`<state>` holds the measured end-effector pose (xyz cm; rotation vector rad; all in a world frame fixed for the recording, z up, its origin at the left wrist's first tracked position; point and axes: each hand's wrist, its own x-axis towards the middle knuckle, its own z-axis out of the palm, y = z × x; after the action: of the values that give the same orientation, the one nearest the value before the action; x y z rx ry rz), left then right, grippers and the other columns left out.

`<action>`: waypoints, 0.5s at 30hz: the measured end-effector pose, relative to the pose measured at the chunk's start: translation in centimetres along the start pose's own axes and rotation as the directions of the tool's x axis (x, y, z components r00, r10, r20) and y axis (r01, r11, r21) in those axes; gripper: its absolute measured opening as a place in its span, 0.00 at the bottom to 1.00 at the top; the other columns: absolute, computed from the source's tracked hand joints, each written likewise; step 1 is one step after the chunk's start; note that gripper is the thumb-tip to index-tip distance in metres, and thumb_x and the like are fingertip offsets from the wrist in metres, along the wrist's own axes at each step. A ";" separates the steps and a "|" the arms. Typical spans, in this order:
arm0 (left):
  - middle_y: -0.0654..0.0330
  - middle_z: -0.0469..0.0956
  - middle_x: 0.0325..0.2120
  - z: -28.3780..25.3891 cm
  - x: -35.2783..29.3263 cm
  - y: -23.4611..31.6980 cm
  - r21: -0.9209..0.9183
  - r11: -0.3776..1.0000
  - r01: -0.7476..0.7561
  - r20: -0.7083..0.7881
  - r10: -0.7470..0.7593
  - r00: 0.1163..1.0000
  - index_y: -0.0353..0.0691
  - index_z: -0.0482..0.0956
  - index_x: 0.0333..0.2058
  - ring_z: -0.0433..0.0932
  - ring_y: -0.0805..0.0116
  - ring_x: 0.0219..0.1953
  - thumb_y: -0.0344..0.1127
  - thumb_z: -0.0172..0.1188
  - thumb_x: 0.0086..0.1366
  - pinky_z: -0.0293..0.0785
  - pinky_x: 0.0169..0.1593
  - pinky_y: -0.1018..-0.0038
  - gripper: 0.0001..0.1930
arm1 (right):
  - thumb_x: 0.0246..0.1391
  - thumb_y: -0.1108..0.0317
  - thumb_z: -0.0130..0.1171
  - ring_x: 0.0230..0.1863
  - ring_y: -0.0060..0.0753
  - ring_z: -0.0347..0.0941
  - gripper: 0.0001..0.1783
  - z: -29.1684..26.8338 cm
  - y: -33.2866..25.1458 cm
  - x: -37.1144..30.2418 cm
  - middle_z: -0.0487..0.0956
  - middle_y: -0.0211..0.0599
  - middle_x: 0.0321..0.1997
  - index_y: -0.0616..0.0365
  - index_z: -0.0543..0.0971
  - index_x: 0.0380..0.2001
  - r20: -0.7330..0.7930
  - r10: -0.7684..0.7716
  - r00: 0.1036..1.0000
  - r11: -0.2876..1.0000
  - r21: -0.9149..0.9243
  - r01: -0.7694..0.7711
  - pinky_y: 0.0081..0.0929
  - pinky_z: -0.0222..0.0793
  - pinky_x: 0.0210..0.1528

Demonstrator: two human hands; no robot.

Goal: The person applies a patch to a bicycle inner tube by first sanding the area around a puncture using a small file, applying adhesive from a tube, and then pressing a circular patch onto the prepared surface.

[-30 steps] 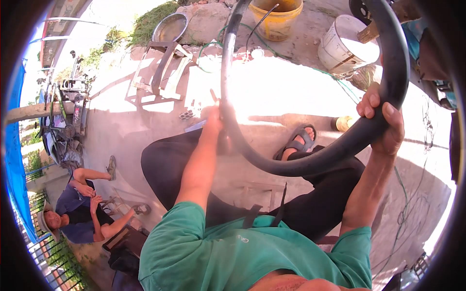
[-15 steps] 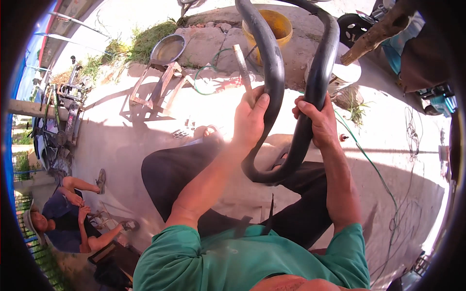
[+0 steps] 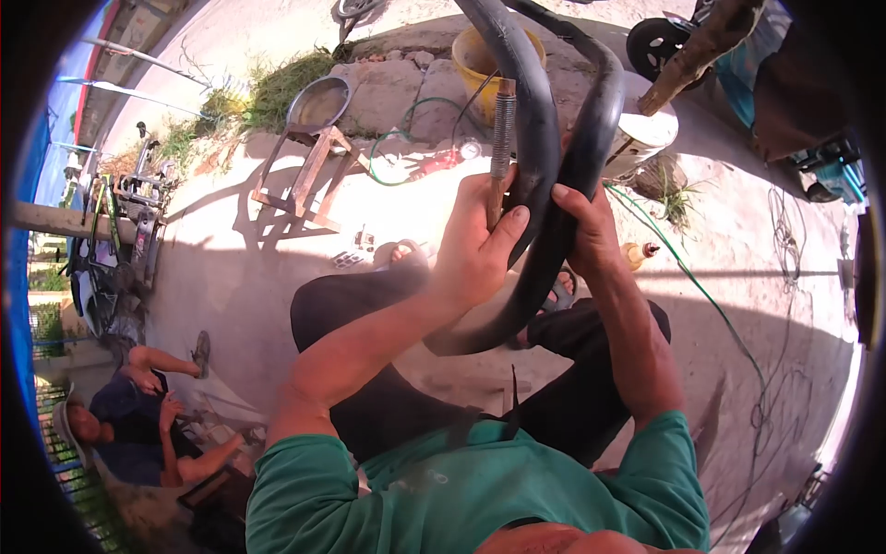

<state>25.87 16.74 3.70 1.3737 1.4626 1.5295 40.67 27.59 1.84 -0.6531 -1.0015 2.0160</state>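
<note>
A thick black rubber inner tube point(image 3: 531, 102) is raised in front of me, its two sides pressed close together between my hands. My left hand point(image 3: 475, 245) is closed against the tube's left side. It also grips an upright brown stick wrapped in a ridged metal coil point(image 3: 504, 129), which stands beside the tube. Around the other side of the tube is my right hand point(image 3: 591, 226), its thumb lying across the front of the rubber. The tube's lower bend hangs over my lap, partly behind my left wrist.
Beyond my feet stand a wooden stool frame point(image 3: 305, 175), a metal basin point(image 3: 318, 100), a yellow bucket point(image 3: 475, 55) and a white bucket point(image 3: 646, 134). A green hose point(image 3: 711, 314) crosses the ground at right. A person point(image 3: 138, 425) sits at the lower left.
My hands have drawn closer, bringing the tube's two sides together. The coil-wrapped stick has turned more upright, and my left hand has come lower.
</note>
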 end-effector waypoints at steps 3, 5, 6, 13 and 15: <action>0.53 0.70 0.53 0.3 0.2 -0.5 -0.025 0.999 0.036 -0.004 -0.036 0.999 0.30 0.67 0.65 0.73 0.64 0.56 0.32 0.56 0.76 0.67 0.63 0.67 0.22 | 0.55 0.62 0.68 0.53 0.33 0.76 0.35 0.0 0.5 0.3 0.77 0.40 0.51 0.62 0.68 0.62 -0.015 0.000 1.000 0.999 0.048 0.001 0.33 0.73 0.58; 0.54 0.71 0.53 0.4 0.2 -0.9 -0.094 0.992 0.089 -0.019 -0.091 0.996 0.30 0.67 0.65 0.73 0.65 0.56 0.32 0.56 0.76 0.67 0.63 0.68 0.22 | 0.55 0.61 0.68 0.53 0.33 0.76 0.35 0.0 1.0 0.6 0.77 0.40 0.51 0.61 0.68 0.62 -0.033 -0.001 0.999 0.999 0.043 0.002 0.33 0.73 0.58; 0.54 0.71 0.53 0.6 0.2 -1.4 -0.140 0.980 0.140 -0.036 -0.146 0.989 0.30 0.67 0.65 0.74 0.66 0.56 0.31 0.57 0.76 0.68 0.63 0.68 0.23 | 0.55 0.61 0.69 0.53 0.33 0.76 0.35 -0.2 1.3 0.8 0.77 0.40 0.51 0.61 0.68 0.62 -0.050 0.006 0.999 1.000 0.022 -0.005 0.34 0.73 0.58; 0.53 0.72 0.54 0.6 0.9 -2.3 -0.074 0.973 0.217 -0.060 -0.222 0.973 0.31 0.67 0.66 0.74 0.65 0.56 0.30 0.57 0.75 0.69 0.63 0.68 0.23 | 0.51 0.59 0.74 0.55 0.35 0.76 0.43 0.6 0.9 0.8 0.76 0.40 0.55 0.62 0.66 0.65 -0.047 0.012 0.999 0.999 -0.043 -0.014 0.36 0.71 0.61; 0.52 0.71 0.54 0.6 1.0 -2.2 -0.012 0.978 0.209 -0.063 -0.209 0.976 0.31 0.67 0.66 0.74 0.64 0.56 0.29 0.57 0.75 0.69 0.62 0.67 0.24 | 0.50 0.58 0.75 0.56 0.35 0.76 0.44 0.5 1.0 0.9 0.76 0.41 0.55 0.62 0.65 0.66 -0.045 0.021 0.999 0.998 -0.064 -0.024 0.36 0.71 0.62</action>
<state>25.68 18.33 1.78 1.1369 1.5862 1.4529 39.42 27.70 1.23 -0.7435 -1.0405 1.9868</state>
